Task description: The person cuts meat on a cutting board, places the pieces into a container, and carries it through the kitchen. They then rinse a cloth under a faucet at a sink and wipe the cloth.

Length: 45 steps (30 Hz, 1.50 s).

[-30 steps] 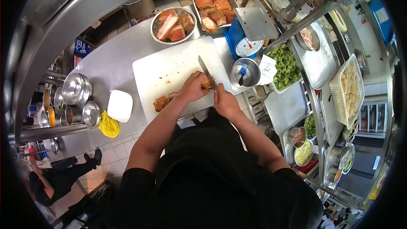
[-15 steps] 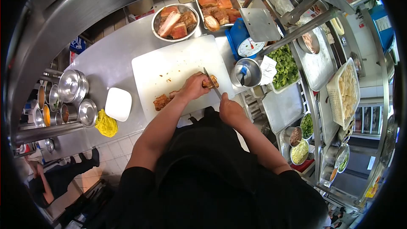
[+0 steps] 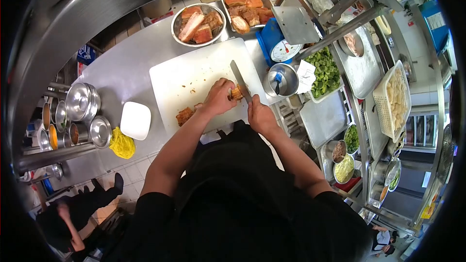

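Note:
On the white cutting board [image 3: 179, 75], my left hand [image 3: 219, 98] has its fingers closed round a browned piece of meat [image 3: 236, 93]. My right hand [image 3: 262, 116] grips the handle of a knife [image 3: 238, 77], whose blade lies at the right side of that piece and points away from me. More cut browned meat [image 3: 184, 116] lies on the board to the left of my left hand, partly behind my left forearm. Small crumbs are scattered over the middle of the board.
Meat fills a round bowl [image 3: 173, 23] and a metal tray [image 3: 268, 1] beyond the board. A blue scale [image 3: 272, 36] and a steel pot [image 3: 282, 81] stand right. A white plate [image 3: 135, 120] and yellow cloth [image 3: 122, 143] lie left. Another person [image 3: 80, 211] is lower left.
The knife has shifted slightly and its blade now shows more broadly. Both hands have moved a little to the left. The person at the lower left has changed posture.

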{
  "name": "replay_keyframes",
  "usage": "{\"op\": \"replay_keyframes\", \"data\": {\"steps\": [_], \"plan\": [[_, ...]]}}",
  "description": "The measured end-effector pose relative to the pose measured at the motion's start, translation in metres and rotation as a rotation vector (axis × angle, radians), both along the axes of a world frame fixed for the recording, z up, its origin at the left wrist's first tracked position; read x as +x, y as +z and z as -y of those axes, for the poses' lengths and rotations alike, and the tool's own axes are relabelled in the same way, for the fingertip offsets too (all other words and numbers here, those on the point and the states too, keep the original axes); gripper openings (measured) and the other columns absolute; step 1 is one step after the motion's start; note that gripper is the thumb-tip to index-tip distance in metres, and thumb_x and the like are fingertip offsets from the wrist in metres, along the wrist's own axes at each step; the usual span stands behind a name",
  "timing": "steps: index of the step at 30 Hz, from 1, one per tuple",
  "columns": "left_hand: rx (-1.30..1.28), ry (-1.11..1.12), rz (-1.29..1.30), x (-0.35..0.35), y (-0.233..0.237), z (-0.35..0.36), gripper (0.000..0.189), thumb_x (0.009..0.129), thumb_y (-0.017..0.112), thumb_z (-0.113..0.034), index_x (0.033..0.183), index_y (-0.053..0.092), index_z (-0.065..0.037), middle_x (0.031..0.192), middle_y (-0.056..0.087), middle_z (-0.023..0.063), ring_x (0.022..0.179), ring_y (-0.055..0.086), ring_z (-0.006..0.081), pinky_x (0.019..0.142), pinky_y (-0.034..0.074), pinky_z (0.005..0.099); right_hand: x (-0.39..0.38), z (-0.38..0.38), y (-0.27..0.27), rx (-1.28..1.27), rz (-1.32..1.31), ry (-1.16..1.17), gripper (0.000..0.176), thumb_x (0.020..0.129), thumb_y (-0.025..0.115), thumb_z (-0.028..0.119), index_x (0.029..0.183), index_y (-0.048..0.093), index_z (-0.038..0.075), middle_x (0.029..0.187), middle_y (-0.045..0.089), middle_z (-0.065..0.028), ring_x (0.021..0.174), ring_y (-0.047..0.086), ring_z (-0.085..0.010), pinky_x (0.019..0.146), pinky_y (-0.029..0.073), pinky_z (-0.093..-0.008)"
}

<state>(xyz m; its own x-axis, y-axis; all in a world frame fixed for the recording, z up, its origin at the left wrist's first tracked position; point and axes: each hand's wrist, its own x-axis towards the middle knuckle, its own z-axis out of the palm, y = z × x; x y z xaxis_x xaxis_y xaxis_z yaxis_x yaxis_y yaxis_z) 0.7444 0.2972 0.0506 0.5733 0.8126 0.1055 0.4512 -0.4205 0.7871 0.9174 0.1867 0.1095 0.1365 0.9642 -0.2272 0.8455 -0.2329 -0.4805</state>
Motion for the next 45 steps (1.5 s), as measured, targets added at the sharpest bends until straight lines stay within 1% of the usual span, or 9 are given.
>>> {"op": "replay_keyframes", "data": {"steps": [13,19,25,30,35,38,39,41,45], "plan": [[-0.014,0.0,0.015,0.01,-0.021,-0.003,0.021,0.07,0.079,-0.004,0.082,0.062,-0.003,0.095,0.062,0.0128,0.088,0.065,0.0343,0.077,0.054,0.0426,-0.006,0.017,0.005,-0.202,-0.002,0.046,0.032,0.098,0.046,0.011,0.124,0.041,-0.008,0.085,0.068,-0.0349,0.078,0.068,-0.052,0.073,0.055,-0.0599],[-0.045,-0.009,0.023,0.011,-0.028,-0.004,0.021,0.07,0.08,-0.005,0.083,0.063,-0.003,0.097,0.063,0.0123,0.086,0.065,0.0337,0.076,0.054,0.043,-0.018,0.0,-0.051,-0.095,-0.052,0.014,0.029,0.099,0.047,0.014,0.118,0.043,-0.008,0.084,0.069,-0.0325,0.078,0.068,-0.0519,0.073,0.055,-0.0597],[0.061,0.082,0.049,-0.009,0.025,0.009,0.04,0.069,0.08,-0.009,0.106,0.065,-0.007,0.105,0.064,0.0154,0.105,0.063,0.037,0.091,0.053,0.0441,-0.008,0.003,-0.022,0.015,-0.096,-0.028,0.029,0.104,0.045,0.022,0.122,0.043,0.0,0.079,0.067,-0.034,0.078,0.067,-0.0529,0.071,0.051,-0.0644],[0.36,0.569,0.176,-0.138,0.102,0.047,0.048,0.074,0.078,-0.002,0.119,0.061,-0.003,0.116,0.064,0.0139,0.104,0.062,0.0296,0.095,0.05,0.0365,0.029,0.046,0.011,-0.024,-0.04,-0.109,0.04,0.108,0.044,0.031,0.132,0.05,0.0,0.089,0.066,-0.0339,0.083,0.063,-0.0548,0.067,0.048,-0.0606],[0.372,1.355,0.182,-0.333,0.039,0.115,0.027,0.093,0.064,0.002,0.12,0.062,-0.001,0.112,0.065,0.0069,0.094,0.059,0.0134,0.083,0.049,0.0288,0.031,0.073,0.014,0.128,-0.118,-0.16,0.02,0.109,0.045,0.021,0.108,0.043,0.001,0.082,0.062,-0.0315,0.083,0.059,-0.0572,0.066,0.042,-0.0594],[0.089,1.326,0.041,-0.431,-0.057,0.153,0.027,0.091,0.069,-0.006,0.117,0.063,0.0,0.104,0.066,0.0098,0.093,0.063,0.0208,0.082,0.051,0.0351,0.037,0.074,-0.001,0.08,-0.091,-0.173,0.021,0.109,0.045,0.021,0.109,0.043,0.001,0.082,0.063,-0.0312,0.082,0.06,-0.0567,0.065,0.042,-0.0603],[0.086,1.325,0.045,-0.427,-0.059,0.156,0.027,0.091,0.069,-0.006,0.117,0.063,0.0,0.104,0.066,0.0098,0.093,0.063,0.0208,0.082,0.051,0.0351,0.036,0.076,-0.003,0.053,-0.078,-0.185,0.021,0.109,0.045,0.022,0.109,0.044,0.001,0.082,0.064,-0.0311,0.081,0.06,-0.0563,0.065,0.042,-0.061],[0.162,1.251,-0.518,-0.413,-0.066,0.161,0.029,0.086,0.076,-0.015,0.108,0.064,0.0,0.096,0.066,0.0151,0.091,0.065,0.0319,0.082,0.051,0.0427,0.034,0.071,-0.001,0.058,-0.037,-0.171,0.021,0.109,0.045,0.022,0.11,0.045,0.001,0.082,0.064,-0.0312,0.081,0.061,-0.0559,0.065,0.042,-0.0617],[-0.058,1.27,-0.491,-0.418,-0.051,0.143,0.026,0.081,0.08,-0.02,0.093,0.065,-0.003,0.101,0.064,0.0198,0.099,0.062,0.0395,0.09,0.051,0.0465,0.047,0.063,-0.024,0.11,0.053,-0.123,0.027,0.107,0.048,0.025,0.12,0.048,0.001,0.083,0.066,-0.033,0.082,0.063,-0.0547,0.067,0.045,-0.0636]]}}
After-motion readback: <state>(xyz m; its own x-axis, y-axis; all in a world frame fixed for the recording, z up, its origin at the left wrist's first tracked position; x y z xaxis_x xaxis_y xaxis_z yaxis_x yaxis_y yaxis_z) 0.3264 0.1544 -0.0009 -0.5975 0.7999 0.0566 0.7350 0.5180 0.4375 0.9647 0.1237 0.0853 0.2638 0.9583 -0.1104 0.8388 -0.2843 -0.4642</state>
